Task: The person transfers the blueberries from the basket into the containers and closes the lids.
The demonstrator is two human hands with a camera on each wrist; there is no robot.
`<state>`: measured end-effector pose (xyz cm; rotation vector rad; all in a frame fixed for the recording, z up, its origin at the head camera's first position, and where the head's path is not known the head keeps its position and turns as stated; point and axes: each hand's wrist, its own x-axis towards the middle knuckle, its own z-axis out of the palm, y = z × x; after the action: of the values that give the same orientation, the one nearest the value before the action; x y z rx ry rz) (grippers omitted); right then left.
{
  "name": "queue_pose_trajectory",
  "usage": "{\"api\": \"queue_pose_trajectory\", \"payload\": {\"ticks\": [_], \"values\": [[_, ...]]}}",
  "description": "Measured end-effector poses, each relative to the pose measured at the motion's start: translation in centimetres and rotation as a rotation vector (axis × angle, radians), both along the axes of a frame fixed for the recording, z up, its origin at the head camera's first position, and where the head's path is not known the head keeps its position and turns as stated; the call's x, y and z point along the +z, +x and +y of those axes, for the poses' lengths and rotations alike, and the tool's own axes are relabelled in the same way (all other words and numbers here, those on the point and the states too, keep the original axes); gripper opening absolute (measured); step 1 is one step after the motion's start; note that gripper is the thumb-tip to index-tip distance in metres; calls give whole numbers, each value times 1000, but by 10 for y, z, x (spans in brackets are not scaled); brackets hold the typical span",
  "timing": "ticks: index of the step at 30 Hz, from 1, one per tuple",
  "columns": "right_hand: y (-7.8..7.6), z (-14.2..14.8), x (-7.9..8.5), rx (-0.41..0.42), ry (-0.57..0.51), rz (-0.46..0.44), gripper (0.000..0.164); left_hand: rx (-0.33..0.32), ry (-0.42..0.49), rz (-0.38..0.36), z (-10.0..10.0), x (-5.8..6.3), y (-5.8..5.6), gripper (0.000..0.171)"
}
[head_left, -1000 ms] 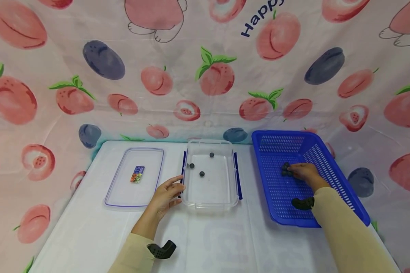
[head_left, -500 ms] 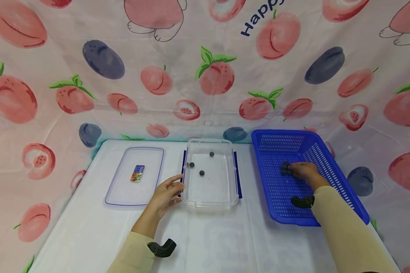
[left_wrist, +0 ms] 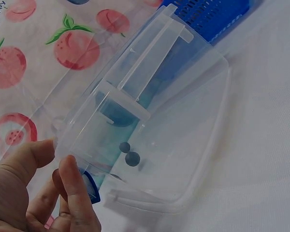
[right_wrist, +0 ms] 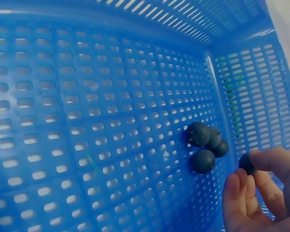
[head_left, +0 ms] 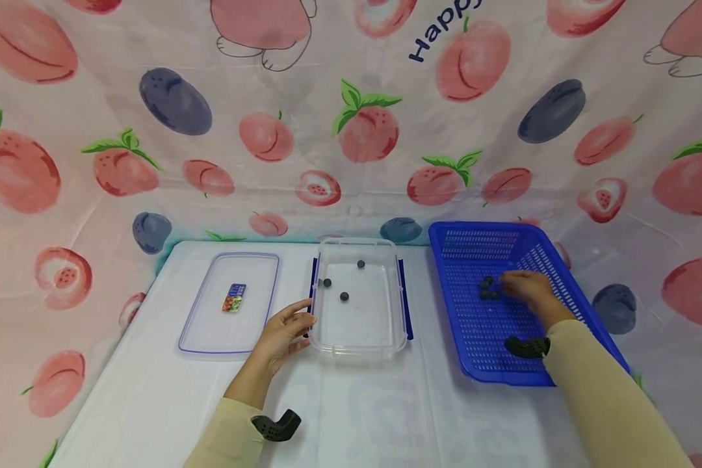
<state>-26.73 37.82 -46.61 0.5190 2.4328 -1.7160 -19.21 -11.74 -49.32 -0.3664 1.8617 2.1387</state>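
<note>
In the blue basket (head_left: pixel 474 364) my right hand (head_left: pixel 529 289) pinches one blueberry (right_wrist: pixel 247 163) between thumb and fingertips, plainest in the right wrist view. Several more blueberries (right_wrist: pixel 203 161) lie clustered on the basket floor beside these fingers. My left hand (head_left: pixel 282 335) holds the left side of a clear plastic container (head_left: pixel 359 331), its thumb and fingers by the rim and the blue latch (left_wrist: pixel 91 186). Three blueberries (head_left: pixel 344 296) lie spread over the container's floor; the left wrist view shows two of them.
A clear lid (head_left: pixel 201 331) with a purple-blue edge and a coloured label (head_left: pixel 234 298) lies flat left of the container. White cloth (head_left: pixel 374 416) covers the table. Behind stands a fruit-printed backdrop (head_left: pixel 222 214). A second blue latch (head_left: pixel 405 299) hangs on the container's right side.
My right hand has drawn slightly right and away from the cluster in the basket, now with a blueberry in its fingertips. The left hand and the container have stayed in place.
</note>
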Motion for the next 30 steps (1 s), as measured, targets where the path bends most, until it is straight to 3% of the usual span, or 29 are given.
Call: {"api": "queue_pose_trajectory", "payload": {"ticks": [10,15,20,30], "values": [[2,-12,15,132,-86,25,61,6,5,-8,-1,0,1,48],[3,-28,20,200,-113,46,60,0,5,-8,-2,1,0,49],[5,-48,27,266,-57,71,58,5,8,-11,-1,3,1,49],[10,-84,39,341,-54,87,57,8,-4,-11,1,2,0,47]]}}
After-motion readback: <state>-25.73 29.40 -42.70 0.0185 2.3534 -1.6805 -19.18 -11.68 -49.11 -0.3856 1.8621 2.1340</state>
